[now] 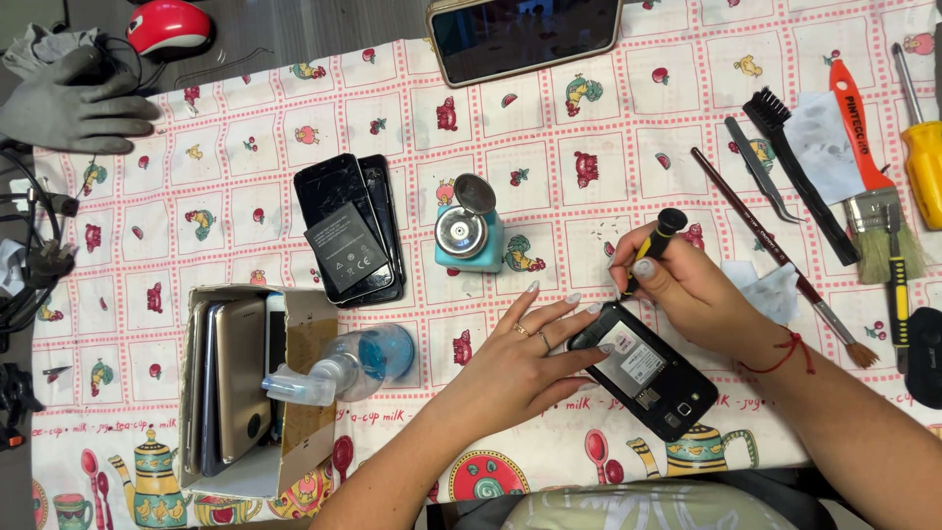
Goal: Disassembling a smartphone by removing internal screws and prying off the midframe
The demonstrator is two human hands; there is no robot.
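Two hands are on the job, both over one open phone (643, 369) lying back-up on the patterned surface (549, 128), near its front edge. The left hand (515, 368) comes in from below, fingers spread and flat, fingertips pressing the phone's upper corner to steady it. The right hand (687, 290) reaches in from the right, wrist raised, its grip pinching a small black-handled screwdriver (655, 247) held steeply, tip down at the phone's top edge. Here's the danger, as I judge it: the tip could slip off a tiny screw and scratch the exposed inside, or jab a left fingertip sitting just beside it. Too much downward force could also skid the phone on the cloth, since only fingertips pin it. A loosened screw could roll away and vanish into the busy print. Around them: a blue dispenser bottle (469, 240) stands behind, a stack of dark phones with a loose battery (345, 231) to its left, a box of phones (235, 383) with a spray bottle (343, 368), and brushes (863, 167) off to the right.
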